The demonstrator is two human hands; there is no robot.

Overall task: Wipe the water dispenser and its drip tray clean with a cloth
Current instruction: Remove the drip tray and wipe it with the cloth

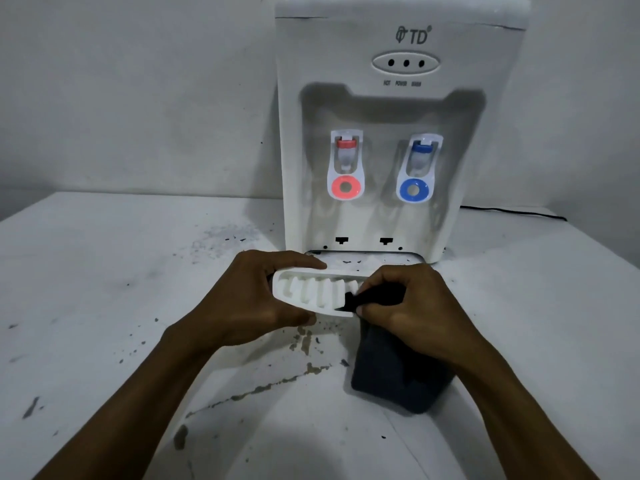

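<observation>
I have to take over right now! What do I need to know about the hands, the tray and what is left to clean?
Left hand: grips the left end of the white drip tray, held out of the dispenser, above the table.
Right hand: pinches the dark cloth against the tray's right end; the rest of the cloth hangs to the table.
Water dispenser: stands behind the hands, tray slot empty.
Done: tray taken out, wiping under way.
Left: finish the tray, put it back, wipe the dispenser. Whether the body was wiped already cannot be told.
</observation>
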